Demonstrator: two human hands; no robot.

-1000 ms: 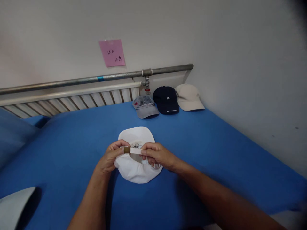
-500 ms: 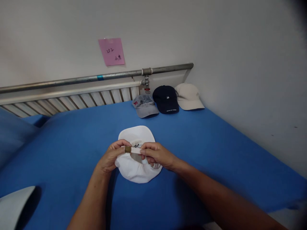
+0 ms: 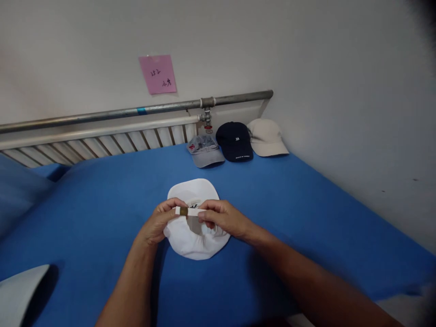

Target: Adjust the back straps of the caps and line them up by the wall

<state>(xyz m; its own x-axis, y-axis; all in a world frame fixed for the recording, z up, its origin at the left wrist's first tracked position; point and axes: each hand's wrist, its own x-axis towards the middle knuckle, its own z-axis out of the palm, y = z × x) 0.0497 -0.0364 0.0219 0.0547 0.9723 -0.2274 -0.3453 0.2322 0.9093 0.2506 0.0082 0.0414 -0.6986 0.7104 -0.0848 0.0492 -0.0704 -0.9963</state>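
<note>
A white cap (image 3: pixel 190 240) lies on the blue sheet (image 3: pixel 102 200) in front of me, its back strap (image 3: pixel 190 211) with a brass buckle (image 3: pixel 184 211) turned up toward me. My left hand (image 3: pixel 157 223) pinches the strap at the buckle end. My right hand (image 3: pixel 220 219) pinches the strap's other end, fingers curled over the cap's rear opening. Both hands rest on the cap.
Three caps sit at the far edge by the wall: a grey one (image 3: pixel 205 151), a dark navy one (image 3: pixel 235 141), a beige one (image 3: pixel 266 137). A metal pipe (image 3: pixel 136 111) and a white radiator (image 3: pixel 102 143) run behind them. A pink note (image 3: pixel 157 74) is stuck on the wall. A pale object (image 3: pixel 20 290) lies bottom left.
The brass buckle has slid a little to the right along the strap, leaving more strap showing on its left. My hands stay on the cap.
</note>
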